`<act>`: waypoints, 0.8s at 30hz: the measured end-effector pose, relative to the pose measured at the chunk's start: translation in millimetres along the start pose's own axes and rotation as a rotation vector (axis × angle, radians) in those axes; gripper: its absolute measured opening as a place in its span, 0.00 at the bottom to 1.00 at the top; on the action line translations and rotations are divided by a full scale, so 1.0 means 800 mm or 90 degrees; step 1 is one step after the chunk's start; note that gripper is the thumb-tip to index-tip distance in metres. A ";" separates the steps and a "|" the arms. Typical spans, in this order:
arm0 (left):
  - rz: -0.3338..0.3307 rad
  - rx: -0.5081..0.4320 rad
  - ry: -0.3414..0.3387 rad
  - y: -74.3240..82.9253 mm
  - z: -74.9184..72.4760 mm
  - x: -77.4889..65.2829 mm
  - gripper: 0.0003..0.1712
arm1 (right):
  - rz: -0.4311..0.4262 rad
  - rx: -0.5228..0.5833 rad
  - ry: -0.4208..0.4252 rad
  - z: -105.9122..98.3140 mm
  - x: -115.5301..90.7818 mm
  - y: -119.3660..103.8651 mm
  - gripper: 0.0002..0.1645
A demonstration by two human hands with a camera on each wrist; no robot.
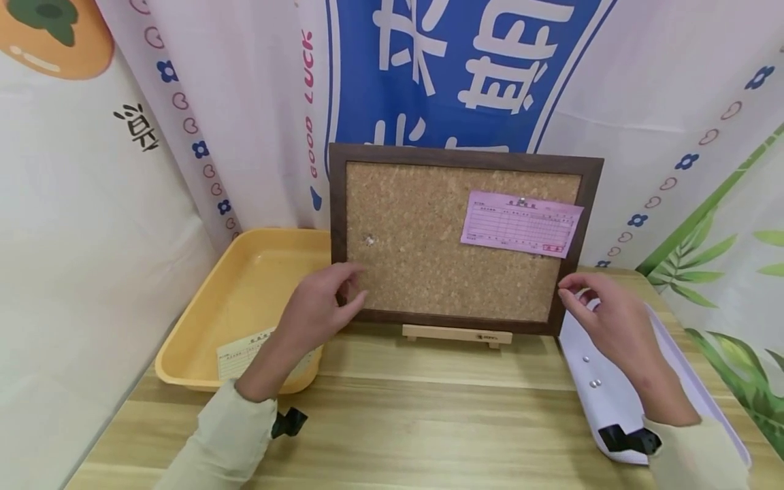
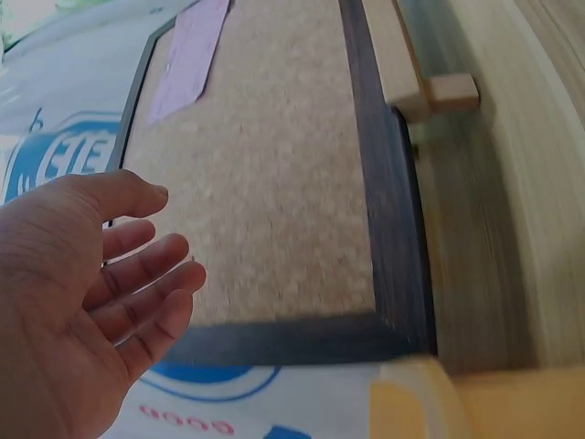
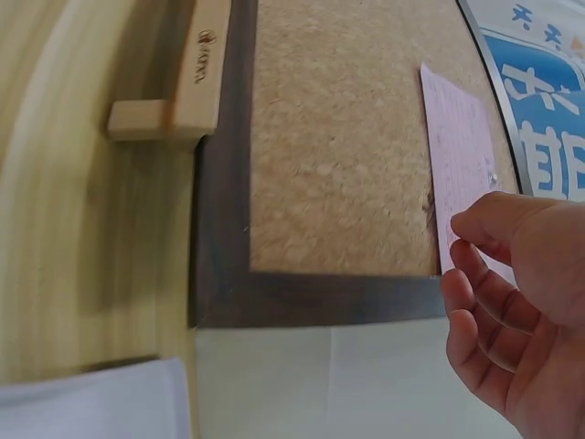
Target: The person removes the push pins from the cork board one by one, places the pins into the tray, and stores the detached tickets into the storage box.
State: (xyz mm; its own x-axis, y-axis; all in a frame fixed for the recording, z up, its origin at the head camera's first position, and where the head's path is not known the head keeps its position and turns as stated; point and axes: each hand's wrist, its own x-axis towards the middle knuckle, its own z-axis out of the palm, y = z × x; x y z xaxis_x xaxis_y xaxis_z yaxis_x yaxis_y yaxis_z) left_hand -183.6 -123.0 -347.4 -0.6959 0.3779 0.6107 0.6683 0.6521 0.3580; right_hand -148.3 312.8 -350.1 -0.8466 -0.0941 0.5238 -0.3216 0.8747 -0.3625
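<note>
I get bright, diffuse light in the head view, with soft shadows on the bench (image 1: pixel 429 429) beneath the corkboard (image 1: pixel 416 252). My wrist views look hazier and bow the wood grain; in the left one, the yellow tray (image 2: pixel 512 402) blurs and the top-left corner washes out.

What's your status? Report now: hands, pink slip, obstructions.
Left hand, right hand: nothing visibly held. Pink slip: pinned, corkboard's upper right. Head view: nothing covering it.
</note>
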 end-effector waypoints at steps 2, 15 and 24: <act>0.018 -0.005 0.005 0.005 0.005 0.005 0.18 | 0.004 0.004 -0.003 0.001 0.008 -0.006 0.07; 0.055 0.065 0.019 0.043 0.047 0.038 0.21 | 0.001 0.025 0.040 0.006 0.061 -0.029 0.11; 0.073 0.113 0.042 0.058 0.079 0.058 0.22 | 0.014 0.042 0.055 0.017 0.085 -0.038 0.13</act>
State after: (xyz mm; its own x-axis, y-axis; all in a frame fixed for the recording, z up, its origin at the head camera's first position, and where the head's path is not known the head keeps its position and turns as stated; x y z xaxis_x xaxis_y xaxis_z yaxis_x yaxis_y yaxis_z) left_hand -201.5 -33.2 -347.0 -0.5951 0.4157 0.6877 0.6810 0.7153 0.1569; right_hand -202.1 273.7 -313.7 -0.8151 -0.0316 0.5784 -0.3326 0.8430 -0.4227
